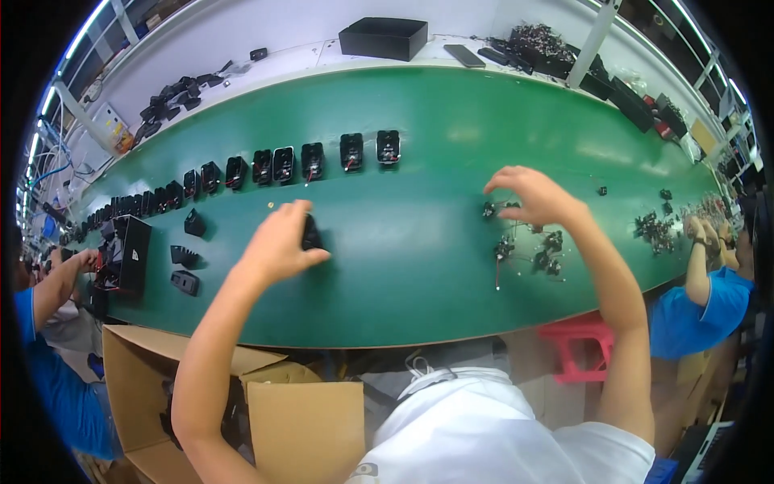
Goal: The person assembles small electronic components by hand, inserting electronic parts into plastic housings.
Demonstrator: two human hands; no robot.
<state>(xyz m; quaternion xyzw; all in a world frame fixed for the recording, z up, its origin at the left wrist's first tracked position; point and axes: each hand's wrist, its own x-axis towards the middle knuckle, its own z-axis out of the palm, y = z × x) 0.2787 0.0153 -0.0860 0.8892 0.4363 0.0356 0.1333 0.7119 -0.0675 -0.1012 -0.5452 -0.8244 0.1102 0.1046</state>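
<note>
On the green table, my left hand (pixel 278 242) curls around a black plastic housing (pixel 311 235), its fingers on the far side and its thumb on the near side; the hand covers part of the housing. Farther right, my right hand (pixel 534 198) hangs with thumb and fingers apart over a small black wired part (pixel 488 210). Nothing shows gripped between them. Near that hand lie more small black parts with wires (pixel 504 248) and a little cluster of them (pixel 550 252).
A row of open black housings (pixel 312 160) runs along the table's far left. Several loose black pieces (pixel 185 282) lie left of my arm, by a black box (pixel 129 252). A cardboard box (pixel 306 427) and a pink stool (pixel 576 347) stand below the near edge. Co-workers sit at both sides.
</note>
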